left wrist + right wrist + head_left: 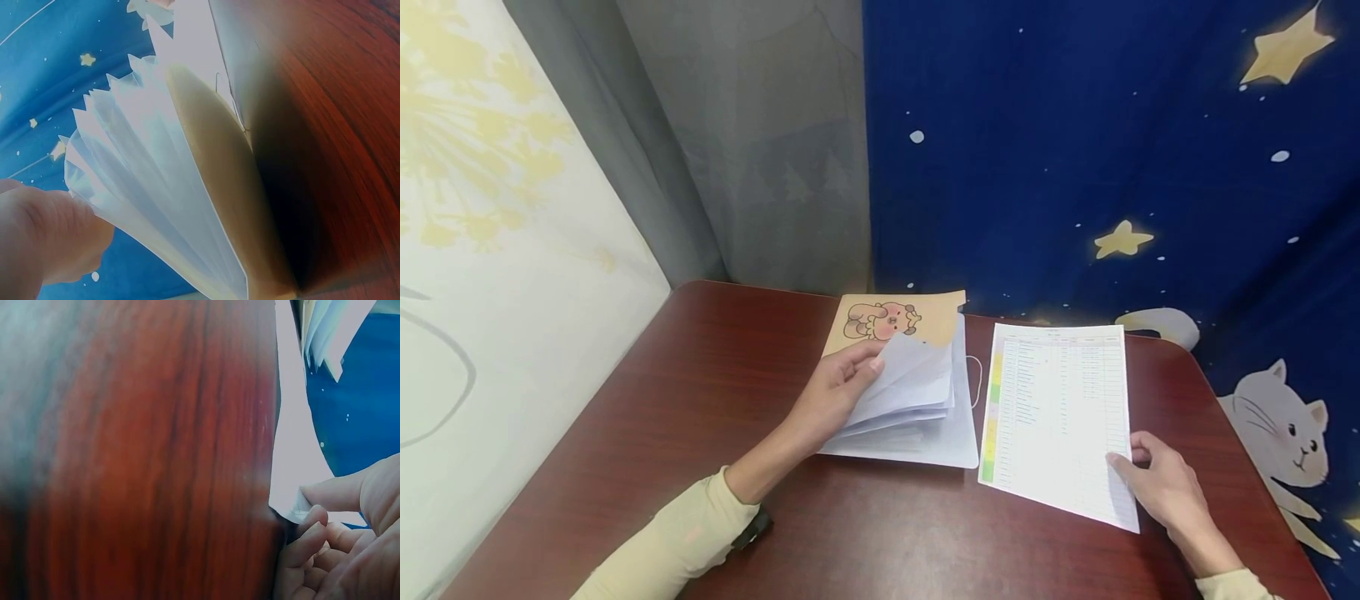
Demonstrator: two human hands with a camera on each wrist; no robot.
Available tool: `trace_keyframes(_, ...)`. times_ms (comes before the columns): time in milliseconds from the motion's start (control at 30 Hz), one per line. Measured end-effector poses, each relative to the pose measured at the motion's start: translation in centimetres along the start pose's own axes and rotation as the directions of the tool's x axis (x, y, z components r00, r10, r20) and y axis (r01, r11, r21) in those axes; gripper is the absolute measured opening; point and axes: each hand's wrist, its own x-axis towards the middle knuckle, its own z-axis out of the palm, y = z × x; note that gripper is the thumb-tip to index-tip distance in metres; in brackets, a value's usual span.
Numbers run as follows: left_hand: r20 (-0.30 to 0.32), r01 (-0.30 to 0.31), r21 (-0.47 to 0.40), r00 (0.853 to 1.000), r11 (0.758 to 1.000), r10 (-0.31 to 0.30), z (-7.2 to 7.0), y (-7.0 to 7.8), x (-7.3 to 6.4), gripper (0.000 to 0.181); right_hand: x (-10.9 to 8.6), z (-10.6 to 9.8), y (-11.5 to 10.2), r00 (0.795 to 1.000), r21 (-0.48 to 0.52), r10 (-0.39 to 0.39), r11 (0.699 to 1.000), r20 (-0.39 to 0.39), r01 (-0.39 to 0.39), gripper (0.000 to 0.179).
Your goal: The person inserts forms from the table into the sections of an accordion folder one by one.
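A document folder with a tan cartoon-printed cover [891, 321] lies open on the table, its translucent page sleeves [910, 375] partly lifted. My left hand [835, 387] pinches the sleeves at their corner between thumb and fingers. In the left wrist view, the sleeves [137, 156] fan apart from the tan cover [219, 162] beside that thumb. To the folder's right, my right hand [1167, 482] holds a printed sheet [1060, 417] by its lower right edge. It bears a table and a coloured strip down its left side. In the right wrist view, thumb and fingers pinch the paper [294, 425].
The dark red wooden table [662, 400] carries everything. A white elastic loop [976, 383] sticks out at the folder's right side. Behind the table hang a grey curtain [760, 150] and a blue star-patterned curtain [1000, 167]. A white patterned surface [512, 317] borders the left.
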Motion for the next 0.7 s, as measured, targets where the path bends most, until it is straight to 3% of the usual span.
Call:
trace_keyframes(333, -0.011, -0.008, 0.015, 1.000, 1.000, 0.008, -0.17, 0.12, -0.24, 0.028, -0.14, 0.36, 0.00, 0.994, 0.166, 0.105, 0.980, 0.032, -0.109, 0.050)
trace_keyframes(700, -0.013, -0.009, 0.024, 1.000, 1.000, 0.010, -0.11, 0.28, -0.33, 0.027, -0.19, 0.20, -0.76, 0.999, 0.333, 0.021, 0.943, -0.031, -0.010, 0.045)
